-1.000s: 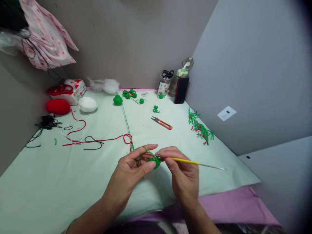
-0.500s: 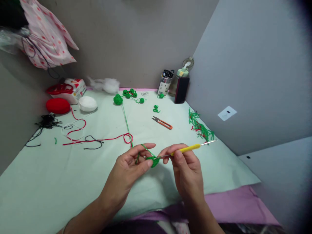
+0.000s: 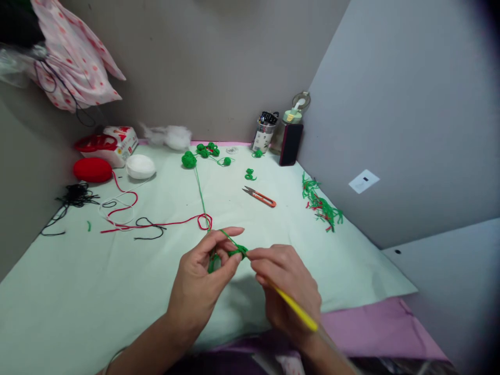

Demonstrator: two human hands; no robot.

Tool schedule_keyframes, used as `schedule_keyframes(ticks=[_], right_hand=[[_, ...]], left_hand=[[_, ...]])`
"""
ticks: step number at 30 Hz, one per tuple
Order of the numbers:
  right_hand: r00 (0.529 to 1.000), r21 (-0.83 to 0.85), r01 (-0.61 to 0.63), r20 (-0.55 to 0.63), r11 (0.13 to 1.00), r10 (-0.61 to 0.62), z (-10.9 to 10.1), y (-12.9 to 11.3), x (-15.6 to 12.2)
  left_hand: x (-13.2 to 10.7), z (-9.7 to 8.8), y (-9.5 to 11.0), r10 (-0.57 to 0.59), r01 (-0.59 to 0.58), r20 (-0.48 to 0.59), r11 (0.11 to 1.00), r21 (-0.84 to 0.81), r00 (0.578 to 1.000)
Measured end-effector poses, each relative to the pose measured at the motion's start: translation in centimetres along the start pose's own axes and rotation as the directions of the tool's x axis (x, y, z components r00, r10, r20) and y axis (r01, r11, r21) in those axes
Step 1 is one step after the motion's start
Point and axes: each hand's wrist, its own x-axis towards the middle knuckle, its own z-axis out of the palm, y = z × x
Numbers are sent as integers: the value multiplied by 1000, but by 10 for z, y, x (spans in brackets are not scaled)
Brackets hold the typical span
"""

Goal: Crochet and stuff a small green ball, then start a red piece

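Note:
Between the thumb and fingers of my left hand [image 3: 203,273] is a small green crochet piece [image 3: 239,252]. A strand of green yarn [image 3: 201,192] runs from the green yarn ball [image 3: 189,160] to this hand, over its raised index finger. My right hand [image 3: 291,284] is closed around a crochet hook with a yellow handle [image 3: 295,307], its handle end slanting down toward my wrist and blurred. The fingertips of my right hand meet the edge of the crochet piece. The hook's working tip is hidden there.
Orange thread snips [image 3: 260,197] lie ahead of my hands. Left are red yarn [image 3: 92,170], white yarn [image 3: 141,166] and black strands [image 3: 76,195]. Green scraps [image 3: 322,203] lie right. A phone [image 3: 291,145] leans on a bottle beside a pen cup [image 3: 264,134].
My right hand has turned, so the yellow handle swung from pointing right to pointing down toward me. My left hand and the crochet piece shifted slightly left.

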Motion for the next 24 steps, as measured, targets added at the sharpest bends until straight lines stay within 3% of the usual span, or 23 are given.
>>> schedule_keyframes(ticks=[4, 7, 9, 11, 14, 16, 19, 24], right_hand=[[983, -254, 185, 49, 949, -179, 5, 4, -2], [977, -339, 210, 31, 917, -212, 5, 4, -2], [986, -264, 151, -21, 953, -163, 5, 2, -3], [993, -39, -6, -114, 999, 2, 3, -1, -2], [917, 367, -231, -228, 901, 327, 2, -3, 0], [870, 508, -293, -210, 810, 447, 4, -2, 3], [873, 529, -351, -113, 773, 474, 7, 1, 5], [924, 382, -291, -125, 877, 361, 8, -4, 3]], left_hand=[[-1, 1, -2, -5, 3, -23, 998, -61, 1000], [-1, 0, -3, -136, 169, 134, 947, -274, 982], [0, -2, -1, -238, 345, 298, 855, -388, 924], [2, -4, 1, -278, 439, 387, 788, -432, 879], [5, -6, 4, -235, 390, 363, 804, -448, 902], [5, -6, 4, -208, 342, 336, 844, -413, 919], [3, -4, 0, -175, 284, 318, 896, -342, 932], [1, -1, -7, -153, 233, 271, 927, -294, 950]])
